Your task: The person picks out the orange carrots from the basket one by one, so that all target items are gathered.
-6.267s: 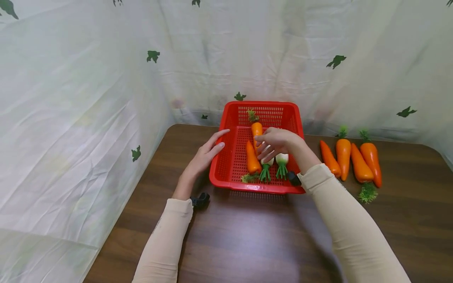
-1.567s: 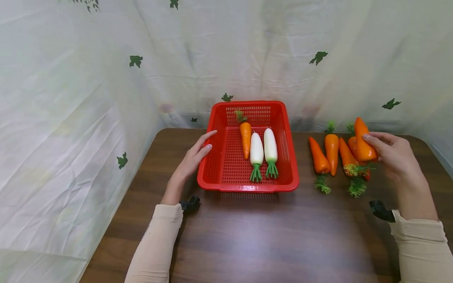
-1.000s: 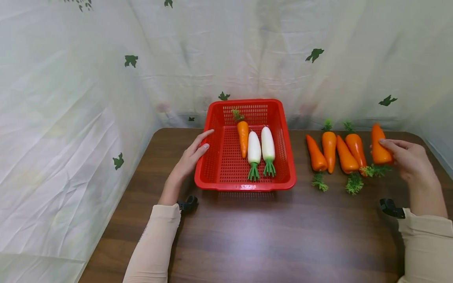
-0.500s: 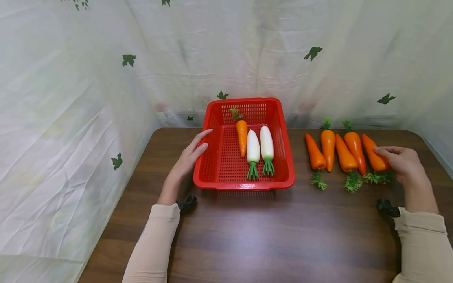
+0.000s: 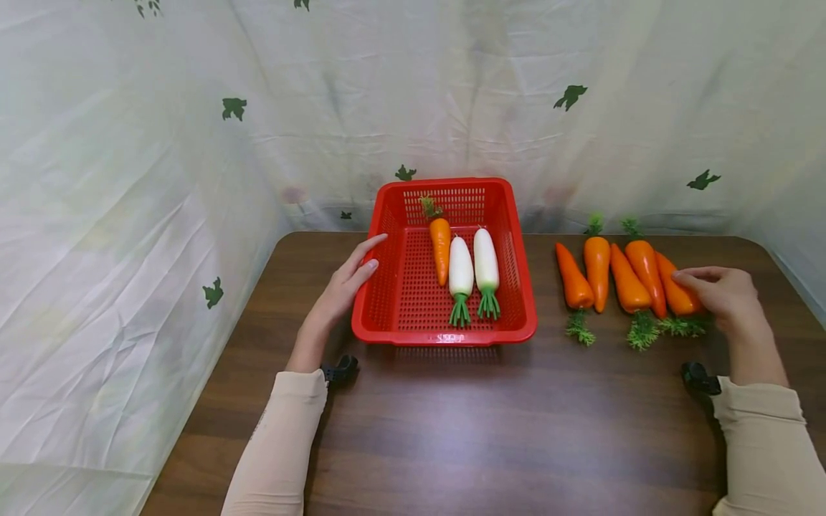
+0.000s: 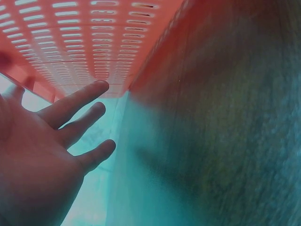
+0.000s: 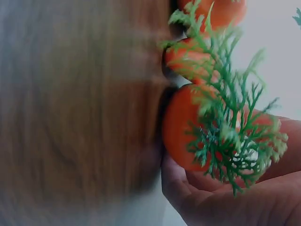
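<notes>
My left hand (image 5: 340, 290) rests at the left rim of a red plastic basket (image 5: 445, 337). Its fingers are fairly straight, and the left wrist view shows them spread beside the slotted wall. Inside the basket lie an orange carrot (image 5: 440, 247) and two white radishes (image 5: 461, 265) with green tops. Far to the right, my right hand (image 5: 729, 295) holds a carrot (image 5: 675, 288) at the right end of a row of several carrots. In the right wrist view, fingers curl against this carrot's side, and its leafy top (image 7: 230, 136) partly covers it.
The other carrots (image 5: 596, 269) of the row lie side by side on the dark wooden table (image 5: 516, 430), some with tops toward the back, others toward the front. A pale curtain (image 5: 419, 93) with green leaf shapes hangs behind and at the left.
My right hand has taken a carrot from the basket to the right, set it down at the row's right end, and slid it left against its neighbour. My left hand stays at the rim.
</notes>
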Tool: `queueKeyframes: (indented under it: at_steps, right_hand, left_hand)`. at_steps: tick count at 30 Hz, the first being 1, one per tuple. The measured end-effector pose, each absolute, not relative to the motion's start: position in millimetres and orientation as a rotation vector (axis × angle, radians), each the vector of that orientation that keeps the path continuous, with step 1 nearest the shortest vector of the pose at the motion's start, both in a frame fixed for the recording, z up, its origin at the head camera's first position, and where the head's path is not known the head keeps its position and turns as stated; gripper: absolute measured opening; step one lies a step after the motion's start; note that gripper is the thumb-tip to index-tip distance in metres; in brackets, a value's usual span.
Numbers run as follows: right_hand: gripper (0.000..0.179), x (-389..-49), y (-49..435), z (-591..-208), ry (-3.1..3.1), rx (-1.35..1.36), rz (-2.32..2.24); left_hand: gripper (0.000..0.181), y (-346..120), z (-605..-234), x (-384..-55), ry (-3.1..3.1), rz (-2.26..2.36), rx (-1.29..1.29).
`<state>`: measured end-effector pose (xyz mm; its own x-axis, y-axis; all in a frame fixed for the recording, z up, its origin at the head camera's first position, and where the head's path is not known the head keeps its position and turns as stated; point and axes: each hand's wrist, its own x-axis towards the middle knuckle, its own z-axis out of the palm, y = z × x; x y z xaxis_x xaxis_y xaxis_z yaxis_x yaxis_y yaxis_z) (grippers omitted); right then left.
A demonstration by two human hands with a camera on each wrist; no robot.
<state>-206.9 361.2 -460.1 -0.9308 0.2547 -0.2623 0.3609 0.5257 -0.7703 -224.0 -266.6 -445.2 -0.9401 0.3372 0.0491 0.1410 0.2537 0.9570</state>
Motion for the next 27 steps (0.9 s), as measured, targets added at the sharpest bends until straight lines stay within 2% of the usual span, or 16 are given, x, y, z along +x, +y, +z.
queueKeyframes:
  at_steps: [3,5,16,27]
  right_hand:
    - [0.07,-207.7,356.4,-461.1,2.66,0.513,-1.339]
    - [0.073,-208.7,353.7,-462.1,2.665,0.499,-1.329]
    - [0.074,-212.5,338.6,-463.9,2.712,0.398,-1.299]
    - [0.074,-213.4,335.1,-463.7,2.697,0.439,-1.349]
  left_hand:
    - [0.055,-267.0,-445.6,-224.3,2.34,1.774,0.446]
    - [0.055,-266.9,-445.6,-224.3,2.348,1.77,0.451]
    - [0.053,-265.9,-446.0,-224.4,2.371,1.759,0.472]
    - [0.055,-266.2,-445.5,-224.7,2.337,1.773,0.458]
